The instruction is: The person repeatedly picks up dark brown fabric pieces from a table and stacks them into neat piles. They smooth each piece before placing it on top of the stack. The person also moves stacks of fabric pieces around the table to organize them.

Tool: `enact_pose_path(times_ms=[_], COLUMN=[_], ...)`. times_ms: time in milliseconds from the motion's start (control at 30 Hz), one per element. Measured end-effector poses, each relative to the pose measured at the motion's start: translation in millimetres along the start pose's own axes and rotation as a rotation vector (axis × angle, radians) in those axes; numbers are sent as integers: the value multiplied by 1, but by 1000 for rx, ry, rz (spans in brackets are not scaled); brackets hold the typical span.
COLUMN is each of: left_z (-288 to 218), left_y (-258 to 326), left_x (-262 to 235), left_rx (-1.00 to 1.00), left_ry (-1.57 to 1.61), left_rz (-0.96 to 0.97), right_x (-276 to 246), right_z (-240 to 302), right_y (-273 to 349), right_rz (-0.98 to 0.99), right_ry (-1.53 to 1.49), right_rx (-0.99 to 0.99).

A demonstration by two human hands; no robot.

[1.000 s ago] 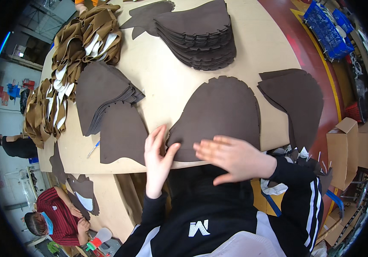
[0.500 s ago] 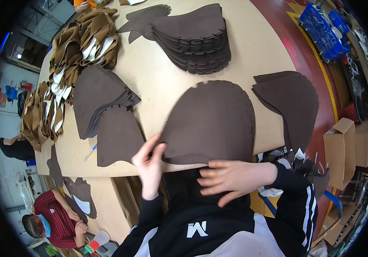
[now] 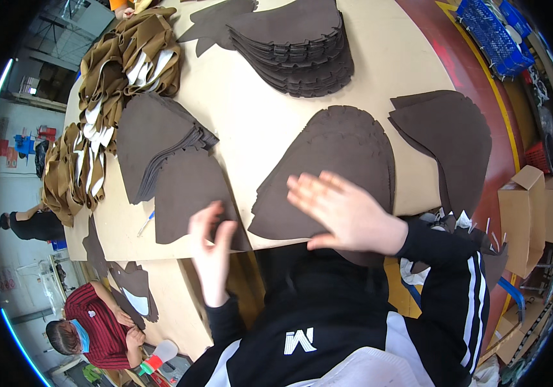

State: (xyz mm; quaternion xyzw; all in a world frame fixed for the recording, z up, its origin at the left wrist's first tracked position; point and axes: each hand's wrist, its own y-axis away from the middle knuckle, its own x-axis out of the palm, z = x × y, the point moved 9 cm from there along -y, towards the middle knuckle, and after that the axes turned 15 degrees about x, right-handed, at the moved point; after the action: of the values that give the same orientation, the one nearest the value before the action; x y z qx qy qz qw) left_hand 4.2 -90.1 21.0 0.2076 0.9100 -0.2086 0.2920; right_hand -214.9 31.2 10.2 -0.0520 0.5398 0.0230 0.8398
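A stack of dark brown dome-shaped foam pieces [image 3: 334,168] lies on the tan table [image 3: 251,109], its straight lower edge near the table's front rim, just ahead of the person. The right hand [image 3: 341,209] lies flat on the lower part of this stack, palm down, fingers spread and open; the fingertips [image 3: 299,187] point toward the person's left and rest on the top piece, gripping nothing. The stack reaches well beyond the fingers toward the far side of the table.

The left hand [image 3: 211,242] is raised at the table's front edge, fingers loosely open and pointing up. Its fingertips sit at the lower right corner of a single brown piece [image 3: 189,193] that lies just left of the stack; whether they touch this piece or only hover over it is hard to tell from this angle. The hand closes on nothing.

Further left a fanned pile of brown pieces [image 3: 154,142] rests against the single piece. A tall stack of brown pieces [image 3: 296,39] stands at the far side, and a thinner pile [image 3: 450,142] lies to the right. Tan and white folded pieces [image 3: 128,58] are heaped along the left edge.
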Motion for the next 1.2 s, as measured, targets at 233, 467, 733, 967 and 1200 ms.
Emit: enact_pose_path(times_ms=[233,467,733,967,1200], left_z=[-33,-50,23,18,-44], left_y=[-4,-2,9,7,21], left_x=[65,50,-73,-103,75], left_rx=[83,142,-78,170,323], left_ry=[-39,66,102,-372,-278], left_rz=[210,133,-468,-257,486], right_x=[13,-28,-55,-38,5], right_z=[30,-6,30,-48,22], right_y=[47,35,49,-4,38], right_rz=[376,46,515,-206,136], right_ry=[-264,-7,-672,179,39], right_rx=[-213,151,-292,294,-11])
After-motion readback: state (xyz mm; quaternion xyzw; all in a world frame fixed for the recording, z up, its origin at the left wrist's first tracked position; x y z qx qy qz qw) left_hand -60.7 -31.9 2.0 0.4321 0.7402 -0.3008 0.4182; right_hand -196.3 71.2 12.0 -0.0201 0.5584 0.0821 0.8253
